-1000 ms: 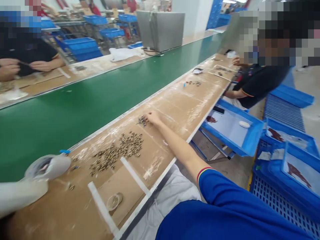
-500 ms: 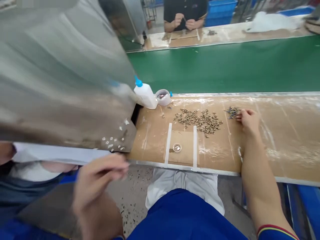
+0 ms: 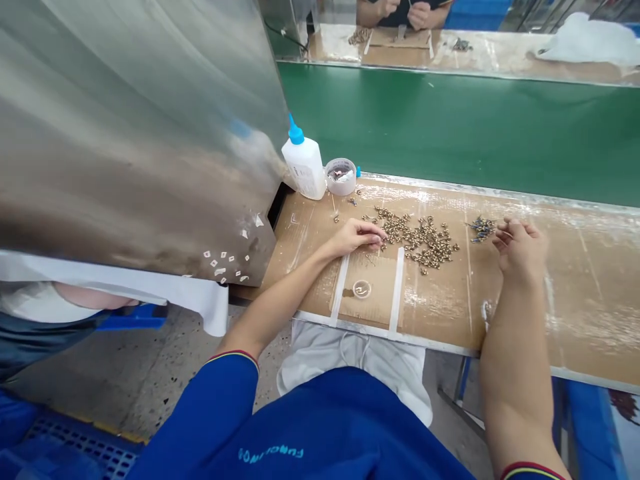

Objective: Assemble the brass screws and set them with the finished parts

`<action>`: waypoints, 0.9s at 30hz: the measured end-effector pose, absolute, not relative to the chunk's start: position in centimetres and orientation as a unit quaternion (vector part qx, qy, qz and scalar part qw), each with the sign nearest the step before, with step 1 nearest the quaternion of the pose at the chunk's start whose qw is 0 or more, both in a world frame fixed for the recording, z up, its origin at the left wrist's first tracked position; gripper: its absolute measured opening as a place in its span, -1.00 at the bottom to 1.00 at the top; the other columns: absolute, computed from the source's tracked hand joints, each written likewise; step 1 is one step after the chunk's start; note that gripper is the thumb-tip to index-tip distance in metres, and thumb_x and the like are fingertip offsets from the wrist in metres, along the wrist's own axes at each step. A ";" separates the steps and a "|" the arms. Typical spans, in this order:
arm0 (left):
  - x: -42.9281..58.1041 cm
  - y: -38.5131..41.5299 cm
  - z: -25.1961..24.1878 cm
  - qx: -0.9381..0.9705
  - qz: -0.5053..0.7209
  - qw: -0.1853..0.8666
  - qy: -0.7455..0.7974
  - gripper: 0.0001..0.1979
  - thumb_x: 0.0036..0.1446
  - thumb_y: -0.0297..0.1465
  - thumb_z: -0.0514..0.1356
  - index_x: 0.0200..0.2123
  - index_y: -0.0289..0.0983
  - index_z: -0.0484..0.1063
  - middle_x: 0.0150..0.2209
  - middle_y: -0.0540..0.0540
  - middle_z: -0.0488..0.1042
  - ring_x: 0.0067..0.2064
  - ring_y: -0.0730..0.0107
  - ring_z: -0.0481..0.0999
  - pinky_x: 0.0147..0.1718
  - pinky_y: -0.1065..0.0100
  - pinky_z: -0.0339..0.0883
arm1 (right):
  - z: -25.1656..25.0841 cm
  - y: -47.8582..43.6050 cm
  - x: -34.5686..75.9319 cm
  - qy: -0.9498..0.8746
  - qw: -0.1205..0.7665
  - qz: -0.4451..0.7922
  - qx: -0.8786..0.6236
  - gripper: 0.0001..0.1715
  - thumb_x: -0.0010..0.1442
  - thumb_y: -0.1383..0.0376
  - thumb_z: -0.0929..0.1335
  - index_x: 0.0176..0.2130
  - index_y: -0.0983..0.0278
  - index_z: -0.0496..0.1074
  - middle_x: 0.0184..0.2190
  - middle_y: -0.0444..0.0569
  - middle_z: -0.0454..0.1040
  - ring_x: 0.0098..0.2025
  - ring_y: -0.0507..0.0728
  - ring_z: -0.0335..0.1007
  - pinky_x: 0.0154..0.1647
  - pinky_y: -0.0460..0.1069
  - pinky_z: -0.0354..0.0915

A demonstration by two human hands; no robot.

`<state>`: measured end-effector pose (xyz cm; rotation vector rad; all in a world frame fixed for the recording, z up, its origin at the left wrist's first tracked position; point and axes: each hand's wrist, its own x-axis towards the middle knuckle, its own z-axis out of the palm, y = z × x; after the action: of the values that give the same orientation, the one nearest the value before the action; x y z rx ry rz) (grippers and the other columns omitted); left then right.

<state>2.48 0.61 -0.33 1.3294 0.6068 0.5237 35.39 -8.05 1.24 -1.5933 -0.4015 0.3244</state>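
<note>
I find the brass pile (image 3: 425, 241) nearer the far edge of the counter (image 3: 435, 307), its long axis roughly along that edge. My left hand (image 3: 364, 237) is the nearer, at its left end; my right hand (image 3: 520, 247) is beside the dark pile (image 3: 481, 230), further right. Both hands are curled; whether either grips anything, I cannot tell.

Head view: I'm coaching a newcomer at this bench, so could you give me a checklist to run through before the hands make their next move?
1. Left hand at the big pile: ok.
2. Right hand beside the small pile: ok.
3. Piece held in either hand: cannot tell, too small.
4. Two piles apart: ok.
5. All pieces in piles: not ok; loose pieces lie near the tub.
6. Clear cup between the white strips: ok.
</note>
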 end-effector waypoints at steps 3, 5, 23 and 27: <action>1.7 0.8 -1.1 0.599 0.268 0.715 0.242 -0.67 -0.16 -0.22 0.55 -0.37 -0.33 0.67 -0.34 -0.14 0.63 -0.35 0.49 0.51 -0.34 0.43 0.38 | 3.7 -7.4 33.0 -0.238 0.669 0.221 -0.669 -0.80 0.14 0.27 0.44 -0.51 0.14 0.49 -0.54 -0.05 0.39 -0.56 0.00 0.25 -0.53 0.01 0.13; 1.4 0.8 -0.9 0.599 0.278 0.718 0.220 -0.65 -0.20 -0.19 0.57 -0.41 -0.32 0.67 -0.35 -0.14 0.62 -0.33 0.48 0.51 -0.34 0.43 0.36 | 5.1 -7.3 30.8 -0.336 0.647 0.246 -0.639 -0.84 0.19 0.21 0.43 -0.43 0.14 0.51 -0.49 -0.04 0.41 -0.53 0.00 0.26 -0.52 0.01 0.14; 1.3 0.7 -0.4 0.584 0.230 0.756 0.187 -0.63 -0.14 -0.19 0.58 -0.34 -0.34 0.70 -0.39 -0.14 0.62 -0.34 0.49 0.54 -0.30 0.47 0.41 | 2.2 -10.4 19.8 -0.614 0.196 0.644 -0.412 -0.62 0.22 0.04 0.51 -0.15 0.28 0.55 -0.37 -0.05 0.59 -0.36 0.06 0.48 -0.31 -0.03 0.43; 1.2 0.8 -0.6 0.575 0.236 0.759 0.193 -0.64 -0.05 -0.21 0.54 -0.24 -0.32 0.71 -0.38 -0.11 0.63 -0.39 0.54 0.50 -0.33 0.48 0.42 | 1.6 -10.5 19.7 -0.619 0.216 0.624 -0.426 -0.59 0.25 -0.02 0.50 -0.18 0.27 0.57 -0.41 -0.06 0.59 -0.41 0.05 0.47 -0.38 -0.05 0.37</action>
<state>1.18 0.77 -0.58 1.2521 0.4202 0.5139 19.66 -10.53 1.61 -1.1813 -1.7150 1.7297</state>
